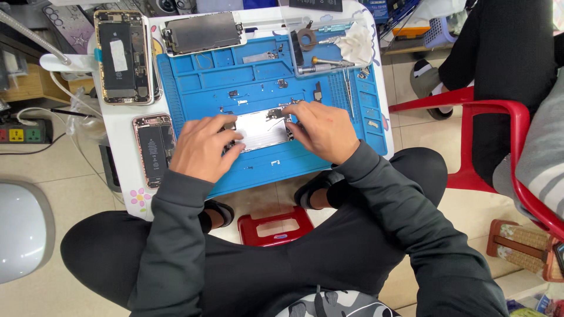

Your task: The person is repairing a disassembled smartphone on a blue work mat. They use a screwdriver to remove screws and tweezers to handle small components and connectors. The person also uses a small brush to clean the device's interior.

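We work at a small white table (120, 126) covered mostly by a blue mat (258, 88). Left of our left hand (202, 147), 2 opened phones (124, 56) lie on the table's bare strip, one just beside it, one farther up. Beyond our fingertips lies a detached screen (202, 32).

1. The blue mat (258, 88) has bare room in its middle band, between the metal plate (260, 129) and the upper trays.
2. Small loose parts (233, 93) dot that band.
3. The left hand (202, 147) and right hand (320, 130) close off both ends of the plate.
4. Two opened phones (123, 56) (154, 148) fill the table's left edge.
5. A screen panel (202, 32) blocks the top edge.
6. Tools and a cloth (355, 44) crowd the top right tray.
7. The mat's near strip (276, 167) lies open.
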